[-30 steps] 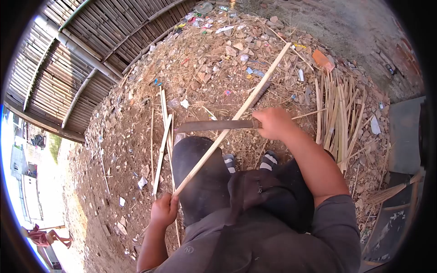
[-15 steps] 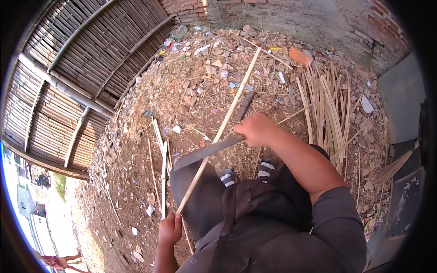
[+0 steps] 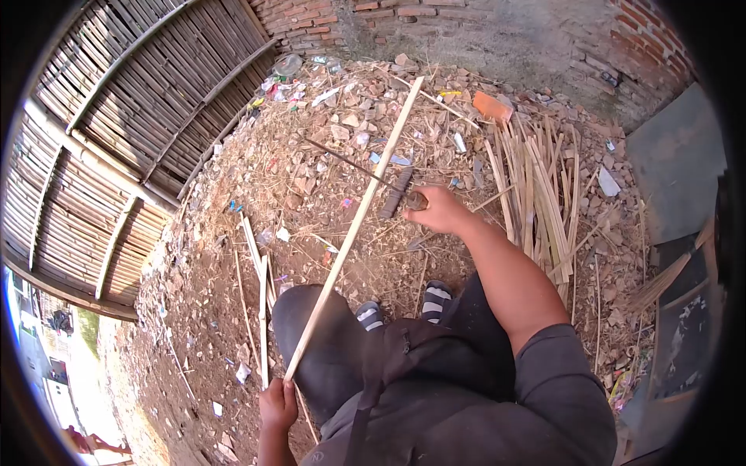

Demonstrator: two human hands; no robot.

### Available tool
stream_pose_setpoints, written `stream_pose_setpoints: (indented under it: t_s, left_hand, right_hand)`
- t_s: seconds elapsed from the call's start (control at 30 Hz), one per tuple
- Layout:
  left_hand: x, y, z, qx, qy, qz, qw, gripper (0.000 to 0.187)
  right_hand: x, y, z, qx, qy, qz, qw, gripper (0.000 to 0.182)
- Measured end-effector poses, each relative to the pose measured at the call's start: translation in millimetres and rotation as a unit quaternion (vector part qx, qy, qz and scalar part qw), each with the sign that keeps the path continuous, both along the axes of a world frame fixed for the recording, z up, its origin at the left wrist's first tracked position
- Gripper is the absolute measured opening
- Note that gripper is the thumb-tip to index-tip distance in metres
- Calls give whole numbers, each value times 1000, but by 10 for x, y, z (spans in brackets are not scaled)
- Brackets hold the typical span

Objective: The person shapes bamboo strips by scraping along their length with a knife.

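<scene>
My left hand (image 3: 277, 405) grips the near end of a long pale bamboo strip (image 3: 353, 225) that slants up and away over my knee toward the rubble. My right hand (image 3: 439, 208) is closed on the handle of a long machete (image 3: 353, 167). Its blade is seen edge-on, thin and dark, pointing up and left, raised clear of the strip. A second dark blade-like piece (image 3: 395, 193) lies on the ground just left of my right hand.
A heap of split bamboo strips (image 3: 540, 190) lies to the right. Loose strips (image 3: 260, 272) lie left of my knee. Rubble and litter cover the ground, with a woven bamboo fence (image 3: 116, 132) on the left and a brick wall (image 3: 482, 23) behind.
My right hand has lifted the machete off the strip and turned the blade up and away. My left hand with the strip's end has dropped lower in view.
</scene>
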State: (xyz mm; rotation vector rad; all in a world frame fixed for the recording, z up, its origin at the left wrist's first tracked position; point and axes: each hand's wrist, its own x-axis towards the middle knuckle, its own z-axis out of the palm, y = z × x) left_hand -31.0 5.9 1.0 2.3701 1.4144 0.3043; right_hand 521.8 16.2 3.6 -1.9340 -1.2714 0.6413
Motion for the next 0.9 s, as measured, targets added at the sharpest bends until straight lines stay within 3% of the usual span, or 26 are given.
stream_pose_setpoints:
  t_s: [0.2,0.43,0.73,0.9]
  left_hand:
    - [-112,-78,-200,105,33,14,994,31]
    - [-111,-67,-188,112,27,16,993,30]
    - [-61,-83,1,129,66,34,989,28]
    - [116,-54,229,182,-8,10,983,39]
  right_hand:
    - [-118,129,-11,11,66,80,995,56]
    - [-270,147,39,60,279,120,951,36]
    - [-360,153,182,69,302,97,946,40]
    - [-482,153,297,68,285,109,950,40]
